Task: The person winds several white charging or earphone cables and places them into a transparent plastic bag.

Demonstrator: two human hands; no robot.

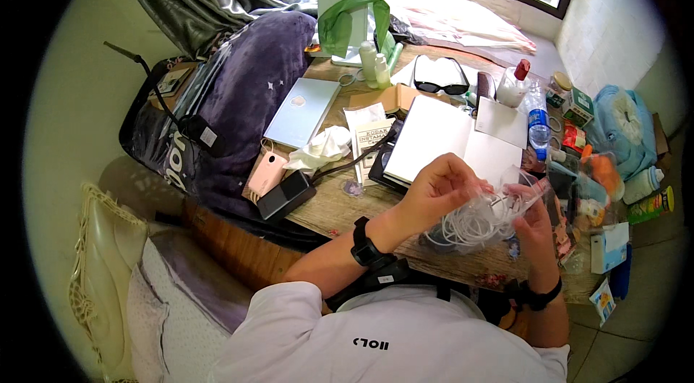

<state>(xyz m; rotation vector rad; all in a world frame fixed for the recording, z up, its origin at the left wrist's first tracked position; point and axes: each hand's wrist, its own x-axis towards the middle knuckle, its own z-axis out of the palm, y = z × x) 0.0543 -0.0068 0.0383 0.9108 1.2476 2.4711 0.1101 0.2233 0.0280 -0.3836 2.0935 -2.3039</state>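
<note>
Between my hands, over the near edge of the wooden table [336, 198], hangs a transparent plastic bag [533, 191] with a tangle of coiled white cable [473, 227] in it. My left hand [442, 188] pinches the bag's upper left side, fingers bent together. On the other side, my right hand [531, 218] grips the bag with thumb and fingers. Just beyond them an open notebook [434, 133] with blank pages lies flat, a white card [502, 122] on its right page. The bag partly covers the notebook's near right corner.
Left of the notebook are a black power bank [286, 195], a pink device [268, 173], crumpled white tissue [322, 148] and a light blue laptop-like case [302, 112]. Sunglasses [441, 78] lie beyond. A water bottle [538, 126] and a blue bag [622, 130] crowd the right.
</note>
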